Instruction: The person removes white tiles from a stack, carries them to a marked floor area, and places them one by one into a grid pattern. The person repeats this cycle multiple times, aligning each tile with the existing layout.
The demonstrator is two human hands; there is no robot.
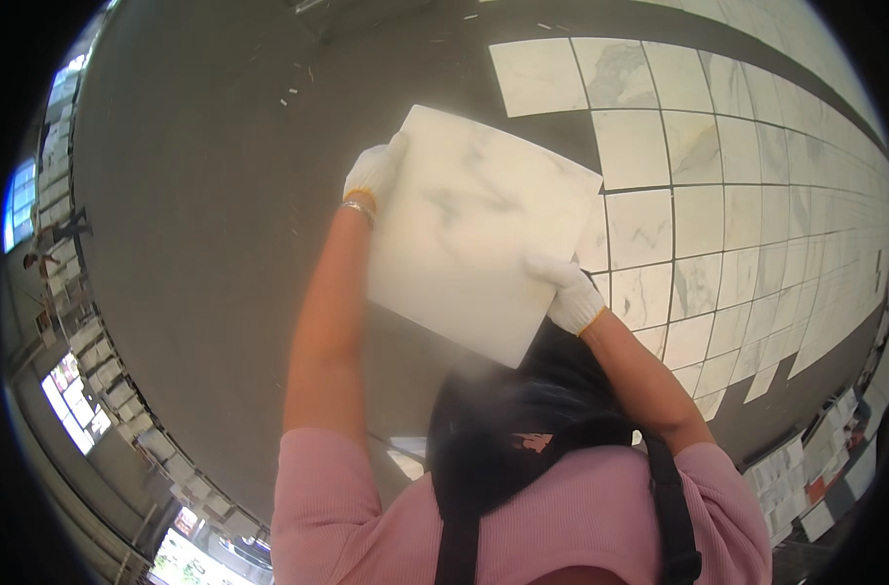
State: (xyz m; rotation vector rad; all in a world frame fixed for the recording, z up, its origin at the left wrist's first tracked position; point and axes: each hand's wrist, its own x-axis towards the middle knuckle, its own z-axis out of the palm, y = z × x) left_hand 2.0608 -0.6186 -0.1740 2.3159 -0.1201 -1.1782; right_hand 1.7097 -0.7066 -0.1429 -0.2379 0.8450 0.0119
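A square white marble tile [474, 229] with faint grey veins is held up in front of me, tilted, between both hands. My left hand [374, 172], in a white knit glove with a yellow cuff, grips its left edge near the far corner; the fingers are partly hidden behind it. On the opposite edge, my right hand [569, 291] wears a matching glove, its thumb lying over the tile's face and its other fingers largely out of sight underneath. The tile covers part of the floor and of the laid tiles behind it.
Rows of white veined floor tiles [639, 226] lie on the grey floor [200, 195] to the right, with narrow gaps between them. Small white scraps [288, 97] are scattered at the far side. Stacks of slabs [113, 375] line the left edge, where a distant person [39, 261] is visible.
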